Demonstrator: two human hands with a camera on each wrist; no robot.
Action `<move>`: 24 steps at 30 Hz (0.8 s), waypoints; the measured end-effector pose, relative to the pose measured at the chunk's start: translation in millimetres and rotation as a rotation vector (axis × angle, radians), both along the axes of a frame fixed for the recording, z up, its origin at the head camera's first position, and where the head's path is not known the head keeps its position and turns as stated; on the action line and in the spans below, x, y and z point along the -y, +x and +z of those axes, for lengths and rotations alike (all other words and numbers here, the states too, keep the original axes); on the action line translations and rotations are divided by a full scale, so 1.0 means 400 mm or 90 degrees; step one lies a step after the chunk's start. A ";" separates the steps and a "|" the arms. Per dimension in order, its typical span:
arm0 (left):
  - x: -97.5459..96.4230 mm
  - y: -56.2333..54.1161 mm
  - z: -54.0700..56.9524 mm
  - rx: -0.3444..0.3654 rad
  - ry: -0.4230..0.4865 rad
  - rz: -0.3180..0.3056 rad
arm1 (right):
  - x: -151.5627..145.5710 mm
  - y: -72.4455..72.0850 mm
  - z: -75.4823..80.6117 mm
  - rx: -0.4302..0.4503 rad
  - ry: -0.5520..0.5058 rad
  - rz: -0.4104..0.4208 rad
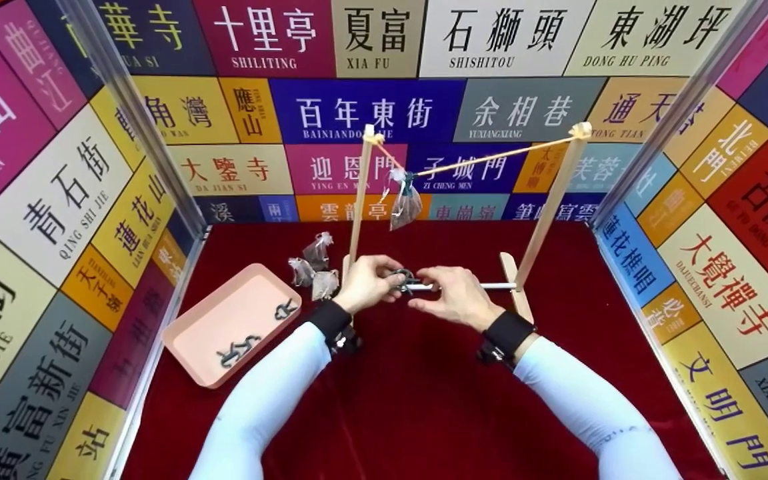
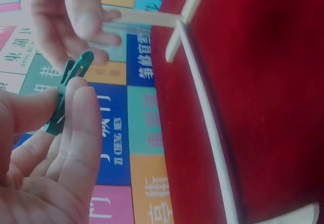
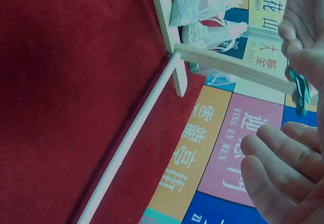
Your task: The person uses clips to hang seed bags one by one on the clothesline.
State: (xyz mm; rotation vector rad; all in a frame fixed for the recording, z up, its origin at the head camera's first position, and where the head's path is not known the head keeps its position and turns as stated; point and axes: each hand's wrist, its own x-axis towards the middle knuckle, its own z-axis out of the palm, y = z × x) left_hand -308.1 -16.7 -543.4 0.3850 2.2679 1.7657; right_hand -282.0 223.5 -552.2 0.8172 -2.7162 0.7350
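My left hand (image 1: pixel 369 283) pinches a dark green clothespin (image 2: pixel 63 95) between thumb and fingers, in front of the wooden frame's lower white rod (image 1: pixel 497 286). Close to its right, my right hand (image 1: pixel 457 295) has loosely bent fingers, apart from the clothespin in both wrist views. Above the hands, a small mesh bag (image 1: pixel 407 207) hangs from the sagging string (image 1: pixel 491 159), with a green clothespin (image 1: pixel 409 179) at its top. The string runs between the frame's two wooden posts (image 1: pixel 551 207).
Left of the frame lies a pink tray (image 1: pixel 224 307) with several dark green clothespins (image 1: pixel 239 349). Behind it, beside the left post, sit three filled mesh bags (image 1: pixel 317 267). Panels printed with characters (image 1: pixel 371 110) surround the red cloth (image 1: pixel 411 407) at the back and sides.
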 end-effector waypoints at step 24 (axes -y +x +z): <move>0.181 0.010 -0.089 -0.159 -0.203 0.042 | -0.125 -0.001 -0.042 -0.205 0.069 0.073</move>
